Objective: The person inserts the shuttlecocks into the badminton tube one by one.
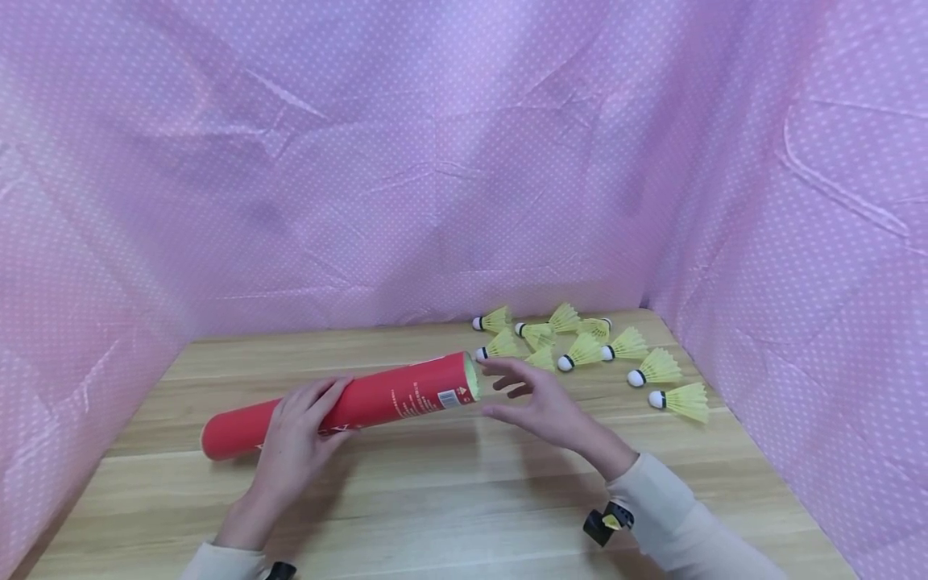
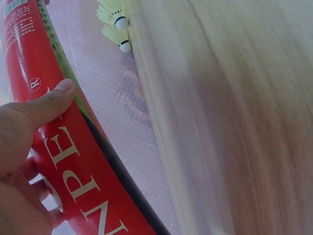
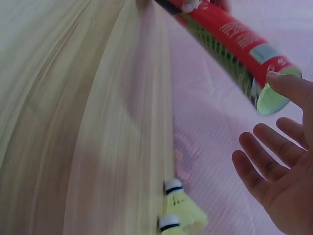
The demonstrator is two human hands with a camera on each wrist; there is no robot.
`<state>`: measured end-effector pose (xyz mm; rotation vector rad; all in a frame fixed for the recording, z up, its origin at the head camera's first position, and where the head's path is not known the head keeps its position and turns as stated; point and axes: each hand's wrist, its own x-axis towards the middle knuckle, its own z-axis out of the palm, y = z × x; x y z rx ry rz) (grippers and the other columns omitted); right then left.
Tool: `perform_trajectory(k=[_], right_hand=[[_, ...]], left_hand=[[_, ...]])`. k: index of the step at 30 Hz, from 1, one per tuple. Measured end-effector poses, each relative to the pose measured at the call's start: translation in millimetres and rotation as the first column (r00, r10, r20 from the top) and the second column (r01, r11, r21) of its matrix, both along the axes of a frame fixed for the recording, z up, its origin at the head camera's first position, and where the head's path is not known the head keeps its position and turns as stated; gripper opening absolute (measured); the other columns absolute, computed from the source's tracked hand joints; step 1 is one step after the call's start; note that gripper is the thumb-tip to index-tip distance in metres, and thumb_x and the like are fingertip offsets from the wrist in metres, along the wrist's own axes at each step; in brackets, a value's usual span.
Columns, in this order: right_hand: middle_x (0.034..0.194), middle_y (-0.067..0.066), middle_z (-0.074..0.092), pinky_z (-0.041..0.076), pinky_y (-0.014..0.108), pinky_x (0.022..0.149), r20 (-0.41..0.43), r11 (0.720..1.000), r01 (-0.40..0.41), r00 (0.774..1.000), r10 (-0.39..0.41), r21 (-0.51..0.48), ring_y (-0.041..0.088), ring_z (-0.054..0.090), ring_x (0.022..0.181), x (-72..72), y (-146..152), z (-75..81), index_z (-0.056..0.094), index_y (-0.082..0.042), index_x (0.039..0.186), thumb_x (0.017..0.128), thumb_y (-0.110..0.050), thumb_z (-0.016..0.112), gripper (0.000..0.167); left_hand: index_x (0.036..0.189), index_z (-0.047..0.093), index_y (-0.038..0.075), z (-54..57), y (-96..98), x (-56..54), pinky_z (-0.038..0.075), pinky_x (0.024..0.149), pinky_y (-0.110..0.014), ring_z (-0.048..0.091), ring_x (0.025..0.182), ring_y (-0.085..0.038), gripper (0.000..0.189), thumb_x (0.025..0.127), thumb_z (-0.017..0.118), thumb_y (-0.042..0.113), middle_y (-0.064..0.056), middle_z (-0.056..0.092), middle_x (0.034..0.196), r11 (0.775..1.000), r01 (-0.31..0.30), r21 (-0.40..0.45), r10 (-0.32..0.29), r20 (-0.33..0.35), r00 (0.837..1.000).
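Note:
A long red shuttlecock tube [image 1: 406,393] is tilted over the table, its right end higher than its left. My left hand [image 1: 293,439] grips it near the middle, thumb along the near side; large white letters show beside that thumb in the left wrist view. At the tube's right end, the rim [image 3: 272,100] is pale green; what lies inside cannot be made out. Just beside that end is my right hand [image 1: 540,407], fingers apart and loosely bent, holding nothing. In the right wrist view its thumb overlaps the rim, and whether it touches is unclear.
Several yellow shuttlecocks [image 1: 656,367] with white heads lie scattered at the back right of the wooden table [image 1: 435,515]. Pink dotted cloth [image 1: 435,177] rises behind the table and along both sides. A black wrist camera [image 1: 600,528] sits at my right cuff.

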<state>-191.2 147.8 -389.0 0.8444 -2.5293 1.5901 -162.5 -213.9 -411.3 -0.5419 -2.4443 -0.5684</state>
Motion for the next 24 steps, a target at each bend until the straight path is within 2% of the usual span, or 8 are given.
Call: perform_trajectory(k=[5, 10, 13, 15, 19, 22, 24], right_hand=[[0.129, 0.010, 0.065, 0.047, 0.054, 0.100, -0.063, 0.996, 0.089, 0.994, -0.088, 0.004, 0.030, 0.062, 0.115, -12.7, 15.7, -8.1, 0.062, -0.006, 0.133, 0.084, -0.012, 0.082, 0.053], [0.131, 0.012, 0.064, 0.037, 0.057, 0.109, -0.091, 0.971, 0.238, 0.968, -0.234, 0.031, 0.034, 0.055, 0.126, -30.8, 36.6, -15.8, 0.063, -0.003, 0.130, 0.083, -0.014, 0.084, 0.052], [0.134, 0.013, 0.062, 0.036, 0.054, 0.111, -0.121, 0.950, 0.296, 0.951, -0.283, 0.097, 0.034, 0.052, 0.130, -42.0, 49.4, -22.3, 0.063, -0.004, 0.131, 0.083, -0.016, 0.084, 0.054], [0.136, 0.014, 0.061, 0.035, 0.053, 0.111, -0.146, 0.939, 0.312, 0.945, -0.291, 0.145, 0.035, 0.051, 0.131, -48.4, 56.8, -26.6, 0.062, -0.004, 0.132, 0.083, -0.016, 0.084, 0.055], [0.139, 0.017, 0.058, 0.018, 0.057, 0.119, -0.177, 0.925, 0.299, 0.949, -0.261, 0.237, 0.038, 0.048, 0.133, -59.4, 68.8, -36.1, 0.059, -0.004, 0.136, 0.083, -0.016, 0.084, 0.060], [0.143, 0.019, 0.054, 0.002, 0.059, 0.119, -0.183, 0.913, 0.279, 0.955, -0.232, 0.298, 0.042, 0.041, 0.138, -64.8, 75.0, -41.3, 0.055, -0.003, 0.140, 0.082, -0.016, 0.084, 0.066], [0.146, 0.019, 0.051, -0.001, 0.060, 0.119, -0.185, 0.903, 0.267, 0.959, -0.215, 0.335, 0.043, 0.036, 0.141, -67.7, 77.9, -44.2, 0.054, -0.003, 0.141, 0.081, -0.016, 0.085, 0.069]], left_hand=[[0.140, 0.060, 0.011, -1.0, -2.1, 0.1, 0.039, 0.098, -0.064, 0.055, 0.114, -0.039, 0.091, 0.057, 0.098, 0.006, -0.016, 0.061, 0.126, 1.000, -0.002, -0.001, 0.002, -0.007, 1.000], [0.140, 0.059, 0.012, -1.9, -4.5, 0.7, 0.038, 0.099, -0.064, 0.055, 0.115, -0.040, 0.092, 0.057, 0.098, 0.006, -0.016, 0.062, 0.127, 1.000, 0.003, -0.001, -0.003, -0.017, 1.000], [0.141, 0.059, 0.012, -2.2, -5.4, 1.1, 0.039, 0.098, -0.063, 0.055, 0.115, -0.040, 0.093, 0.056, 0.098, 0.005, -0.016, 0.062, 0.126, 1.000, 0.003, 0.002, -0.003, -0.019, 1.000], [0.141, 0.059, 0.013, -2.0, -5.9, 1.4, 0.039, 0.098, -0.063, 0.055, 0.115, -0.039, 0.094, 0.056, 0.098, 0.004, -0.015, 0.062, 0.126, 1.000, 0.000, 0.004, 0.000, -0.016, 1.000], [0.141, 0.060, 0.013, -1.6, -6.7, 1.8, 0.038, 0.098, -0.064, 0.055, 0.115, -0.039, 0.093, 0.056, 0.098, 0.003, -0.015, 0.062, 0.126, 1.000, -0.007, 0.006, 0.007, -0.007, 1.000], [0.140, 0.060, 0.012, -1.9, -7.3, 2.3, 0.038, 0.099, -0.064, 0.055, 0.115, -0.040, 0.093, 0.056, 0.098, 0.004, -0.015, 0.062, 0.127, 1.000, -0.008, 0.006, 0.008, 0.000, 1.000], [0.140, 0.060, 0.012, -2.3, -7.4, 2.8, 0.038, 0.099, -0.064, 0.055, 0.116, -0.040, 0.093, 0.056, 0.098, 0.004, -0.015, 0.062, 0.127, 1.000, -0.010, 0.008, 0.010, 0.009, 1.000]])
